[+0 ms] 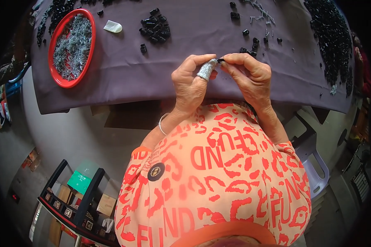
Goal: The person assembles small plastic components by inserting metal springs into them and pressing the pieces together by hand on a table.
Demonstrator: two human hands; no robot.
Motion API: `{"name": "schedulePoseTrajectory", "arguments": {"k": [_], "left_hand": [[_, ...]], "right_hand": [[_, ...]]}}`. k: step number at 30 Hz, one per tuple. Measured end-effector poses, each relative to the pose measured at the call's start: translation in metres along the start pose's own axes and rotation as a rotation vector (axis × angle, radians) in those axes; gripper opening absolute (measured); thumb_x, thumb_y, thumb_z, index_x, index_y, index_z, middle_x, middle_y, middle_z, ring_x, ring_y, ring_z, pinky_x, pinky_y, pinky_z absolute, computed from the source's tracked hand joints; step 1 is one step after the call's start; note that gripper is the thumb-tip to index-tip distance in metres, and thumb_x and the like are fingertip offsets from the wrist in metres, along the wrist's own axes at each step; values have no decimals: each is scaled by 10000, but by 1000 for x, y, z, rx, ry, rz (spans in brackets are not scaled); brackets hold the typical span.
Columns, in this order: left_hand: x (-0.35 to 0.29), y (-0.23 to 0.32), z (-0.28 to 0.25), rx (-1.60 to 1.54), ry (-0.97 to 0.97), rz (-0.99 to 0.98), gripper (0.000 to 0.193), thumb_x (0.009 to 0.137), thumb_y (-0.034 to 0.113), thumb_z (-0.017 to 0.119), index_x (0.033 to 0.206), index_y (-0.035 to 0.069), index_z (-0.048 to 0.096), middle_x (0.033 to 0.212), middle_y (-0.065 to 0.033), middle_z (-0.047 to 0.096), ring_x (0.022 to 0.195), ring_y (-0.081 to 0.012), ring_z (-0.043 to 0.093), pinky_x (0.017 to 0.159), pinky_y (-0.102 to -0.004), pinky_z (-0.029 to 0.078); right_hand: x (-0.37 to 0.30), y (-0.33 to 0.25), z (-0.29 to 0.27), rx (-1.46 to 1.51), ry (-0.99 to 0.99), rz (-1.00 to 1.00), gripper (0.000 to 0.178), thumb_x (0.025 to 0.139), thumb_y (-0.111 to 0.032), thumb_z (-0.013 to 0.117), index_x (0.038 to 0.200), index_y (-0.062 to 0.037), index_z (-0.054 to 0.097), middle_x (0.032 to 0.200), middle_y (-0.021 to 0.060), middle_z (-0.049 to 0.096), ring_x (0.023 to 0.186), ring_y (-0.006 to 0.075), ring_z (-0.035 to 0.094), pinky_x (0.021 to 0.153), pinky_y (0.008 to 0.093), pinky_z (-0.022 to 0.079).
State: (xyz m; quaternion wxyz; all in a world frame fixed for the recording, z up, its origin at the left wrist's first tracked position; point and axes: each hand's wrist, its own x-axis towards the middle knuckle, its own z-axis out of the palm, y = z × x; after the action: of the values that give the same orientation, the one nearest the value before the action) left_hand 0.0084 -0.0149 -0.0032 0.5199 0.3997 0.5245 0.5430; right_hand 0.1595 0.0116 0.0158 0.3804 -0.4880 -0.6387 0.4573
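Just above the near edge of the table, my two hands meet fingertip to fingertip around a small black part. My left hand is closed in a pinch at the part's left end, its thumb wrapped in a grey-white covering. From the other side, my right hand grips the same part between thumb and forefinger. Most of it is hidden by the fingers, so its exact kind cannot be made out. Beyond the hands, a few similar black pieces lie loose on the cloth.
A purple-grey cloth covers the table. At left stands a red basin of thin metal pins, beside a white piece. A cluster of black parts lies mid-table, with scattered pins and a large black heap rightward.
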Motion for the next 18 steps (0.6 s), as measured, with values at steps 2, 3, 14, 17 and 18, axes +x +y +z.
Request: {"name": "schedulePoseTrajectory", "arguments": {"k": [2, 3, 14, 17, 18], "left_hand": [[1, -1, 1, -58, 10, -50, 172, 845, -64, 582, 1000, -27, 645, 868, -61, 645, 729, -98, 621, 661, -207, 508], [2, -1, 2, -116, 21, -101, 172, 846, -67, 576, 1000, -33, 643, 870, -61, 642, 730, -100, 621, 663, -210, 510], [12, -5, 1, 62, -83, 104, 195, 791, -70, 616, 966, 1, 667, 870, -73, 638, 795, -156, 627, 696, -244, 510], [21, -8, 2, 395, -73, 382, 204, 716, -35, 683, 905, 44, 690, 850, -69, 618, 805, -194, 603, 680, -277, 499], [24, -9, 2, 577, -23, 503, 207, 676, -8, 715, 870, 64, 699, 841, -64, 607, 806, -215, 585, 672, -296, 491]], "right_hand": [[0, 5, 5, 23, 21, -6, 144, 822, 84, 623, 956, 32, 639, 909, 59, 660, 846, 102, 627, 774, 215, 525], [0, 7, 6, 47, 41, -12, 140, 824, 85, 621, 952, 32, 640, 906, 56, 661, 842, 97, 623, 767, 211, 522], [11, 11, -4, -189, 33, -293, 178, 747, 126, 629, 889, 18, 621, 860, 100, 659, 790, 161, 645, 707, 250, 515], [15, 11, -8, -256, 8, -354, 182, 738, 123, 629, 880, 10, 616, 850, 105, 649, 771, 192, 643, 682, 267, 513], [17, 11, -8, -347, -18, -407, 182, 738, 115, 629, 884, 7, 611, 847, 109, 641, 762, 210, 638, 668, 282, 512]]}}
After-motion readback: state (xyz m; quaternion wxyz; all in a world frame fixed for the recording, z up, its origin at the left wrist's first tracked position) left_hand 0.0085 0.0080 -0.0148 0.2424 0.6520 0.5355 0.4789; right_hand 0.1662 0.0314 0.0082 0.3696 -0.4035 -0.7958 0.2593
